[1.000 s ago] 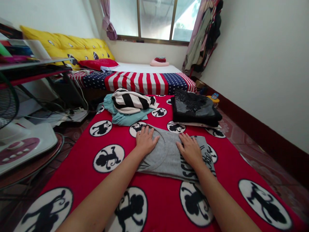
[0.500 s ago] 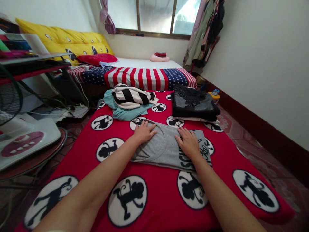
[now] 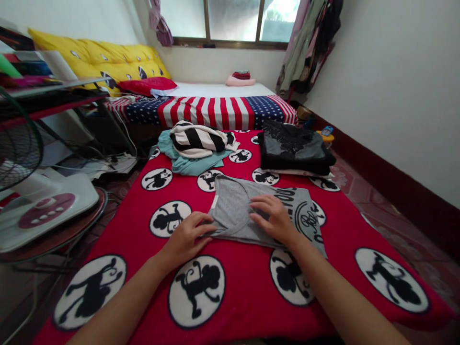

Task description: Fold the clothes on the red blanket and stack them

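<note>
Two hands are at one gray printed T-shirt [image 3: 232, 203]: the left hand [image 3: 190, 237] has its fingers at the near left corner, whether pinched together I cannot tell; the right hand [image 3: 275, 218], fingers parted, is over the front. The shirt lies folded on a red monkey-print blanket [image 3: 247, 292], nearer than a black-and-white striped garment [image 3: 197, 140] and dark folded clothes [image 3: 296, 146]

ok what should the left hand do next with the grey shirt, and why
Perhaps pinch the shirt by its near collar-end corner: the left hand is right there, and the right hand, over the middle, could steady it.
</note>
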`<action>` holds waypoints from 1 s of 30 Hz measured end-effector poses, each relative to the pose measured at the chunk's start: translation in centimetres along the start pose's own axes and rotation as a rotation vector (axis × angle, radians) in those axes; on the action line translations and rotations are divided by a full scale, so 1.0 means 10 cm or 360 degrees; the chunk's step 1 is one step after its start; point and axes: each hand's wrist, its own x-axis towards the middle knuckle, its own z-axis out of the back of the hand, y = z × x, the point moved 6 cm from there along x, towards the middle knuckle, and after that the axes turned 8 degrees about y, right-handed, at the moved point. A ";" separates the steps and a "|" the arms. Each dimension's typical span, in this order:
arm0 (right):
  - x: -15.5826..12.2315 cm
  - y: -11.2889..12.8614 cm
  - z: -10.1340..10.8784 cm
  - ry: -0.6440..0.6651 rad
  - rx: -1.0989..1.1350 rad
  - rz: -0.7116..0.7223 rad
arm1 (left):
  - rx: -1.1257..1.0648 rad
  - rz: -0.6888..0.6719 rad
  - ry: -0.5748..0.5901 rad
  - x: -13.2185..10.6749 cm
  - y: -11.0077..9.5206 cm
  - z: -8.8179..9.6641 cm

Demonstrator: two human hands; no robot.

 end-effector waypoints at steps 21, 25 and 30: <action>-0.11 0.32 -0.27 0.0160 0.0517 0.0191 | -0.0216 0.0050 0.0455 0.39 0.03 0.07; -0.06 0.28 -0.32 0.0235 0.0546 0.0059 | -0.0262 0.0051 0.0538 0.41 0.00 0.00; -0.02 0.21 -0.33 0.0229 0.0737 -0.0181 | -0.0850 0.0135 0.0327 0.45 -0.01 0.05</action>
